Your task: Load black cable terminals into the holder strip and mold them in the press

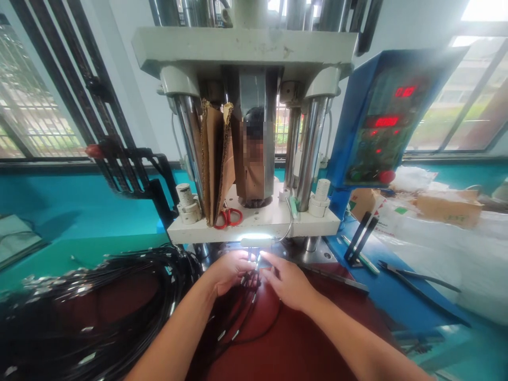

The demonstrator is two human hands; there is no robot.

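Several thin black cables (pixel 248 299) with bright metal ends hang between my hands, under a lit lamp bar (pixel 256 241) at the front of a press. My left hand (pixel 231 274) is closed round the bunch from the left, its fingertips touching the cables near their upper ends. From the right, my right hand (pixel 289 281) has finger and thumb bent in at the tip of one cable in a pinch. Glare from the lamp blurs the exact contact there. The lower lengths of cable trail over a dark red work surface (pixel 301 344).
A big heap of black cables (pixel 159 301) lies at the left. Red-handled scissors (pixel 228 217) and folded cardboard (pixel 217 159) rest on the press plate (pixel 254 225). Pliers (pixel 413 275) lie on a blue shelf (pixel 397 296) at right. A blue control box (pixel 391 121) stands above it.
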